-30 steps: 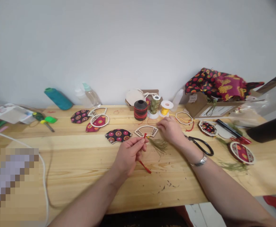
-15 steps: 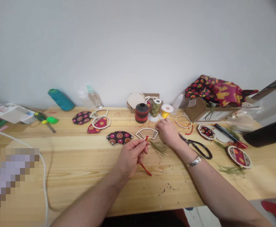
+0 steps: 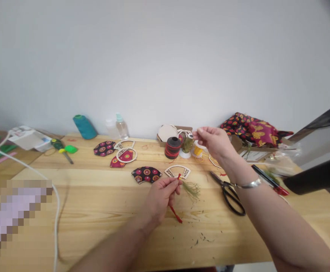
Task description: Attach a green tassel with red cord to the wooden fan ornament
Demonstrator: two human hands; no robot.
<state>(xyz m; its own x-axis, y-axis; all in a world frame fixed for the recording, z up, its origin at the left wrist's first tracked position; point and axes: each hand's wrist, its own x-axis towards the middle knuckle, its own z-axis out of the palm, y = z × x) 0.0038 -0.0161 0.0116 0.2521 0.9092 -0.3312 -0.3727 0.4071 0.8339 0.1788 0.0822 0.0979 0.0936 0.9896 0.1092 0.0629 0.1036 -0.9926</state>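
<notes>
My left hand (image 3: 165, 192) pinches a red cord (image 3: 176, 215) at the knot of a green thread tassel (image 3: 191, 190), low over the table. Raised above the spools, my right hand (image 3: 212, 140) has its thumb and fingertips pressed together; anything between them is too small to make out. Just beyond the left hand lie a wooden fan-shaped frame (image 3: 178, 170) and a dark patterned fabric fan (image 3: 146, 175). Behind them stand a red and black spool (image 3: 172, 147), an olive spool (image 3: 188, 143) and a yellow spool (image 3: 198, 151).
Black-handled scissors (image 3: 233, 199) lie under the right forearm. Patterned cloth (image 3: 262, 133) covers a cardboard box (image 3: 254, 154) at the right. A teal thread cone (image 3: 85, 127), bottles (image 3: 122, 127) and a screwdriver (image 3: 65, 153) are at the left; a white cable (image 3: 57, 211) crosses there.
My right hand has risen from beside the yellow spool to above the spools. My left hand keeps its pinch on the red cord and tassel. The view has shifted slightly.
</notes>
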